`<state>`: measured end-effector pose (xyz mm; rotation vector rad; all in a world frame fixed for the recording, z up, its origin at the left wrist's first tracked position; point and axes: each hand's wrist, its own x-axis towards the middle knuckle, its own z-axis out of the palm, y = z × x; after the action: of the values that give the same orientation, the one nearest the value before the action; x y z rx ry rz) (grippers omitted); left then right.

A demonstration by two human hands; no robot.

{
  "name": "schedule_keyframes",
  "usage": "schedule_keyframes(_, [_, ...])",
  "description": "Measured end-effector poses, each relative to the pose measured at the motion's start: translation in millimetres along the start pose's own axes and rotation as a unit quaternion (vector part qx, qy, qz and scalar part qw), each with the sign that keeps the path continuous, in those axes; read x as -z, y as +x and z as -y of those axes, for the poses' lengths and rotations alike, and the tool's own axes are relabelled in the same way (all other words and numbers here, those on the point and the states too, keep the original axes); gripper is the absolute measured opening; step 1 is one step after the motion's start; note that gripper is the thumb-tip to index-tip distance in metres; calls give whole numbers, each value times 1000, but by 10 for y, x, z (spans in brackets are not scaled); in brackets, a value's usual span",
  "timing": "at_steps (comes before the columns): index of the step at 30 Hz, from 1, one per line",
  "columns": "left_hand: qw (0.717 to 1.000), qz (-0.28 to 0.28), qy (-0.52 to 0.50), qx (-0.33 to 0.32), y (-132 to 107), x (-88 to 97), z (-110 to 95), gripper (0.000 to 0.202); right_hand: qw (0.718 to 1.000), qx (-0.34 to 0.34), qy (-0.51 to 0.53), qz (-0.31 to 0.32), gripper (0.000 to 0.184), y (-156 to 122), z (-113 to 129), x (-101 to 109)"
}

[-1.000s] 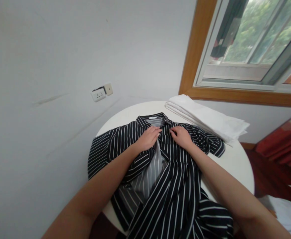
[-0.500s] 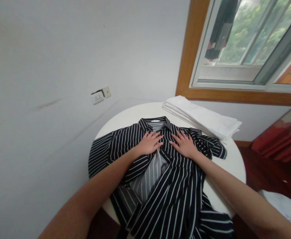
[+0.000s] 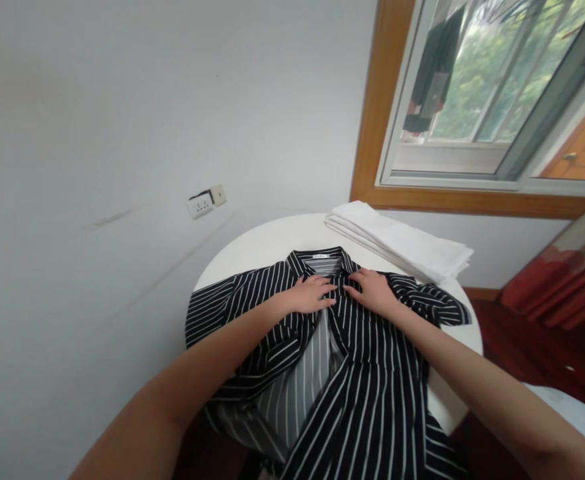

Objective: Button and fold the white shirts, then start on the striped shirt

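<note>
A black shirt with white stripes (image 3: 375,380) lies front up on a round white table (image 3: 245,250). Its collar faces the far side and its lower part hangs over the near edge. Below the chest the front parts, showing the paler inside. My left hand (image 3: 312,295) rests on the chest just under the collar, fingers apart and slightly bent. Close by on the other side of the front opening, my right hand (image 3: 372,291) touches the cloth with bent, separated fingers. Neither hand visibly grips the fabric, though some fingertips are hard to make out.
Folded white cloth (image 3: 402,240) lies at the table's far right edge. Behind stand a wall with a socket (image 3: 201,205) and a wood-framed window (image 3: 365,143). A red curtain (image 3: 557,287) hangs at right, with white fabric (image 3: 572,410) below it.
My fingers have drawn in and bent more, and both hands have come closer to the front opening. The shirt's lower part has shifted and lies straighter on the right. The view has tilted slightly.
</note>
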<state>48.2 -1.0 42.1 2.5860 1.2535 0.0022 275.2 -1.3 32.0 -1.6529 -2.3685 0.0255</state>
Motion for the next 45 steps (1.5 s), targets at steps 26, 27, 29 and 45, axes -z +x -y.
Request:
schedule_keyframes(26, [936,-312,17,160,362,-155,472,29,997,66,12,31,70,655,165,-454])
schedule_keyframes(27, [938,-306,21,161,353,-164,447,28,996,79,14,35,70,646,128,-449])
schedule_keyframes(29, [942,-291,32,166,336,-177,391,27,993,105,18,43,69,610,48,-429])
schedule_keyframes(45, [965,-184,96,160,-111,-404,-316,51,986,162,17,29,63,-114,-113,-232])
